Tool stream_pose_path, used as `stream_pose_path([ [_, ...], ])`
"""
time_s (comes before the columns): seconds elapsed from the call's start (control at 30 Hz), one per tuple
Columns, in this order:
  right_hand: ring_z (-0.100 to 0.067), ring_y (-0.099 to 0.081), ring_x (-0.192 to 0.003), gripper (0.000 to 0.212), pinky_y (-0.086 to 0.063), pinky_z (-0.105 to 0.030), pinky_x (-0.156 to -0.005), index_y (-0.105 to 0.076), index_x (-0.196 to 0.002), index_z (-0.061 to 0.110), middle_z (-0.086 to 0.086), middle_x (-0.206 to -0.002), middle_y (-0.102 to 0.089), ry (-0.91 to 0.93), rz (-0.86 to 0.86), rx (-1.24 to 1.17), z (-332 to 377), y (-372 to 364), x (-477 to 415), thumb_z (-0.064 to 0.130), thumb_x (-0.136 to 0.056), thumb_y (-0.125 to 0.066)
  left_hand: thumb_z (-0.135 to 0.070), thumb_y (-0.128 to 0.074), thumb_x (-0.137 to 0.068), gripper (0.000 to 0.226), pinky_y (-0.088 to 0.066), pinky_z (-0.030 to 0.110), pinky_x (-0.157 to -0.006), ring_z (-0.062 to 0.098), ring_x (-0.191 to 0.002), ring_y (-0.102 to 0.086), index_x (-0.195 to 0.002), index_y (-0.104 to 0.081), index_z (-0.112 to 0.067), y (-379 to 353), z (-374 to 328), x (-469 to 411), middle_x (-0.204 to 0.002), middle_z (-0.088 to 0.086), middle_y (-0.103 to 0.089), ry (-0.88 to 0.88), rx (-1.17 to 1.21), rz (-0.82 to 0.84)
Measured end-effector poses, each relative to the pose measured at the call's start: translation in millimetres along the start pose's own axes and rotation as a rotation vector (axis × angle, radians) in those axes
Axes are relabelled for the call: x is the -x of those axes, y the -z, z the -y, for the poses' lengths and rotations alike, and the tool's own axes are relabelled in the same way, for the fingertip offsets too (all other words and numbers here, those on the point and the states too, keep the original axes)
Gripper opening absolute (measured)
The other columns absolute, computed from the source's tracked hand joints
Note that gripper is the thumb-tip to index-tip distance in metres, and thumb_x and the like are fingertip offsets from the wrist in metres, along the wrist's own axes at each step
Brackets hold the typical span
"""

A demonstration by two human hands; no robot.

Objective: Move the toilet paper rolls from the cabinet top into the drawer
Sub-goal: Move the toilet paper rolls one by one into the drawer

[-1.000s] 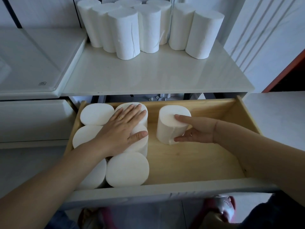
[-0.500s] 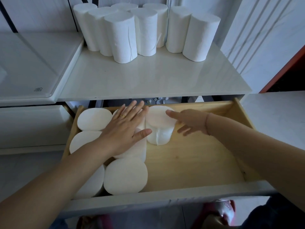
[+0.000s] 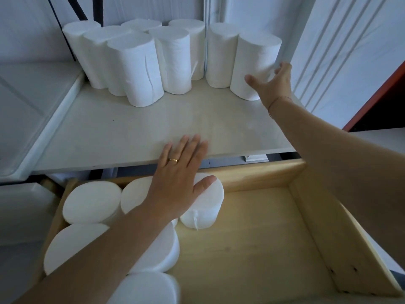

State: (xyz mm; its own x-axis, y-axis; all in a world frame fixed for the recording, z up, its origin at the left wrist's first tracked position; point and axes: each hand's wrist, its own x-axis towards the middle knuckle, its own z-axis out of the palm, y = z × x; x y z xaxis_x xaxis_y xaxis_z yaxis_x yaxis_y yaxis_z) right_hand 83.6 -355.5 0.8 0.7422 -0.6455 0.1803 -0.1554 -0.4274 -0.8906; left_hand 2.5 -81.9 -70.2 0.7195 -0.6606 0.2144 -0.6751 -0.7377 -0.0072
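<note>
Several white toilet paper rolls [image 3: 140, 71] stand upright at the back of the pale cabinet top [image 3: 122, 132]. My right hand [image 3: 274, 82] reaches the rightmost roll [image 3: 254, 53], fingers spread around its lower side, thumb in front; a firm grip is not visible. The wooden drawer [image 3: 258, 244] below is pulled out. Several rolls [image 3: 92, 205] stand on end in its left part. My left hand [image 3: 177, 183] lies flat with straight fingers on the tops of the rolls at the back, including the newest roll [image 3: 208, 207].
A white tray-like lid [image 3: 28, 102] lies to the left of the cabinet top. A white ribbed panel [image 3: 341, 47] rises on the right, with a red-edged dark opening [image 3: 385, 102] beside it. The drawer's right half shows bare wood.
My right hand left the roll in the drawer and rose to the rightmost roll on the cabinet top. My left hand slid back over the rear rolls. The view tilted upward.
</note>
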Motion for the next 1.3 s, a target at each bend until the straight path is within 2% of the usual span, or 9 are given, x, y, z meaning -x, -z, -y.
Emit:
stream_pose_path([
  [0.17, -0.015, -0.052, -0.100, 0.078, -0.039, -0.021, -0.071, -0.038, -0.125, 0.016, 0.008, -0.110, -0.050, -0.016, -0.012, -0.155, 11, -16, -26, 0.041, -0.063, -0.078, -0.060, -0.013, -0.092, 0.069, -0.007, 0.042, -0.116, 0.024, -0.142, -0.020, -0.148, -0.015, -0.019, -3, 0, 2, -0.155, 0.003, -0.024, -0.009, 0.044, -0.023],
  [0.37, -0.014, -0.055, -0.106, 0.079, -0.050, -0.034, -0.091, -0.040, -0.126, 0.019, 0.007, -0.117, -0.056, 0.066, 0.068, -0.161, 8, -2, -11, 0.037, -0.061, -0.082, -0.059, -0.014, -0.092, 0.068, -0.006, 0.041, -0.116, 0.022, -0.143, -0.016, -0.148, -0.013, -0.019, 0, -2, 4, -0.156, 0.003, -0.021, -0.005, 0.040, -0.009],
  [0.53, -0.016, -0.060, -0.113, 0.080, -0.051, -0.044, -0.098, -0.044, -0.123, 0.030, 0.003, -0.122, -0.061, 0.173, 0.309, -0.222, 2, 41, 47, 0.032, -0.056, -0.086, -0.062, -0.011, -0.089, 0.072, 0.003, 0.043, -0.116, 0.017, -0.145, 0.002, -0.148, -0.004, -0.021, 4, 1, 15, -0.158, 0.000, -0.005, -0.043, 0.037, 0.024],
  [0.7, -0.023, -0.060, -0.119, 0.086, -0.050, -0.047, -0.097, -0.047, -0.136, 0.015, -0.008, -0.126, -0.063, 0.197, 0.592, -0.223, -5, 96, 110, 0.023, -0.059, -0.085, -0.066, -0.001, -0.086, 0.073, 0.010, 0.044, -0.115, 0.013, -0.141, 0.022, -0.146, 0.009, -0.027, 9, 6, 40, -0.156, -0.004, 0.018, -0.079, 0.021, 0.097],
  [0.8, -0.023, -0.060, -0.118, 0.085, -0.053, -0.039, -0.095, -0.049, -0.134, 0.013, -0.009, -0.125, -0.063, 0.163, 0.706, -0.228, -18, 125, 141, 0.021, -0.057, -0.084, -0.070, 0.003, -0.082, 0.074, 0.014, 0.042, -0.114, 0.010, -0.138, 0.029, -0.145, 0.009, -0.030, 9, 6, 57, -0.152, -0.008, 0.025, -0.070, 0.079, 0.161],
  [0.93, -0.012, -0.057, -0.118, 0.089, -0.053, -0.031, -0.095, -0.047, -0.133, 0.025, 0.003, -0.123, -0.061, 0.080, 0.802, -0.111, -51, 128, 173, 0.024, -0.054, -0.086, -0.075, 0.012, -0.073, 0.076, 0.017, 0.036, -0.113, 0.002, -0.136, 0.029, -0.139, 0.021, -0.037, 7, 8, 69, -0.147, -0.016, 0.029, -0.036, 0.127, 0.243],
  [1.03, 0.002, -0.055, -0.114, 0.088, -0.050, -0.017, -0.091, -0.043, -0.131, 0.030, 0.014, -0.118, -0.061, 0.059, 0.854, -0.006, -77, 113, 181, 0.004, -0.060, -0.088, -0.075, 0.011, -0.073, 0.078, 0.016, 0.034, -0.114, 0.002, -0.138, 0.024, -0.140, 0.021, -0.036, 8, 6, 69, -0.149, -0.016, 0.026, -0.033, 0.150, 0.255],
  [1.1, 0.007, -0.053, -0.113, 0.090, -0.046, -0.009, -0.088, -0.041, -0.130, 0.033, 0.016, -0.122, -0.057, 0.061, 0.864, 0.049, -94, 101, 181, 0.001, -0.060, -0.088, -0.074, 0.010, -0.074, 0.079, 0.015, 0.034, -0.114, 0.003, -0.139, 0.022, -0.141, 0.018, -0.035, 8, 6, 69, -0.150, -0.015, 0.024, -0.036, 0.150, 0.250],
  [1.3, -0.002, -0.045, -0.120, 0.102, -0.036, -0.017, -0.099, -0.028, -0.139, 0.027, 0.016, -0.129, -0.047, 0.062, 0.909, 0.156, -121, 84, 183, 0.003, -0.060, -0.088, -0.074, 0.010, -0.074, 0.083, 0.013, 0.034, -0.114, 0.004, -0.141, 0.017, -0.145, 0.010, -0.032, 8, 6, 70, -0.151, -0.015, 0.020, -0.030, 0.151, 0.238],
])
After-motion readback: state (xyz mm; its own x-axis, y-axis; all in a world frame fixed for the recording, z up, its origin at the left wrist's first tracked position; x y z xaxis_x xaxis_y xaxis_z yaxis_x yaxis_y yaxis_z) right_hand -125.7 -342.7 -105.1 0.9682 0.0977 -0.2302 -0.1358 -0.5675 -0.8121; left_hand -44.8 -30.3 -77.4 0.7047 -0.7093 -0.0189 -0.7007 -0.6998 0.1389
